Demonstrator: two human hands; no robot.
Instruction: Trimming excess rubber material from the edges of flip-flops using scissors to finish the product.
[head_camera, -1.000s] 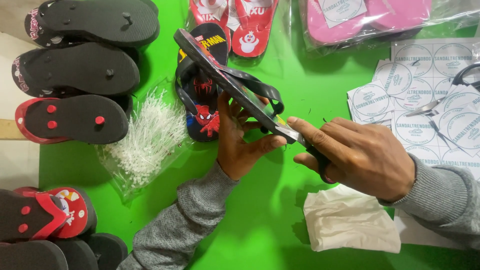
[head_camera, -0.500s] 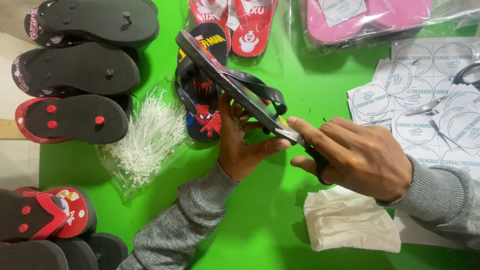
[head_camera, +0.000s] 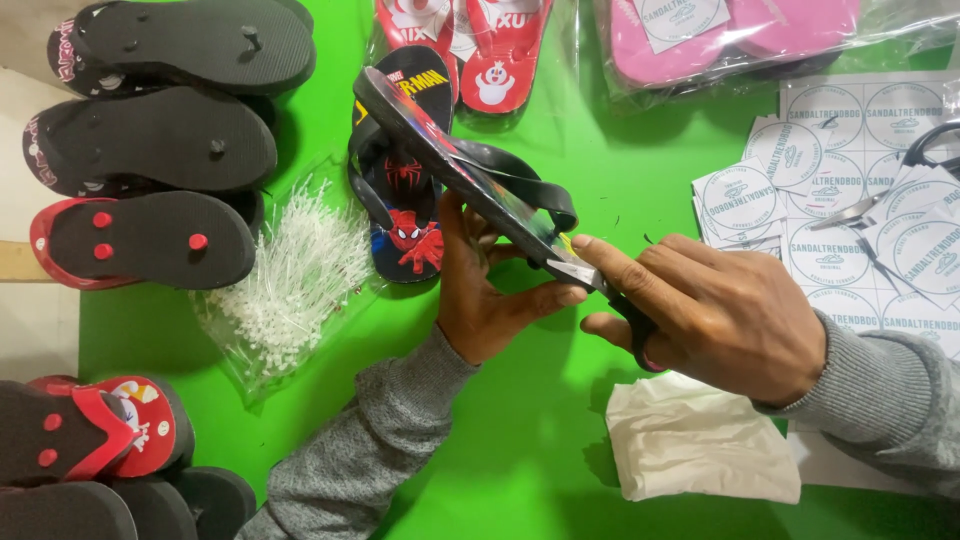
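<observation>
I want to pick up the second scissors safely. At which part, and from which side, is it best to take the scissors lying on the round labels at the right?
Probably by the dark handle loop at the far right edge, coming from above and the right. The scissors lie flat on the label sheets, blades pointing left, so this side likely keeps fingers off the metal.

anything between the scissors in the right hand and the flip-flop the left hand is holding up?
Nothing visible. The right hand has the scissors with the blade tips already at the heel end of the flip-flop, which the left hand holds tilted on edge above the green table.
</observation>
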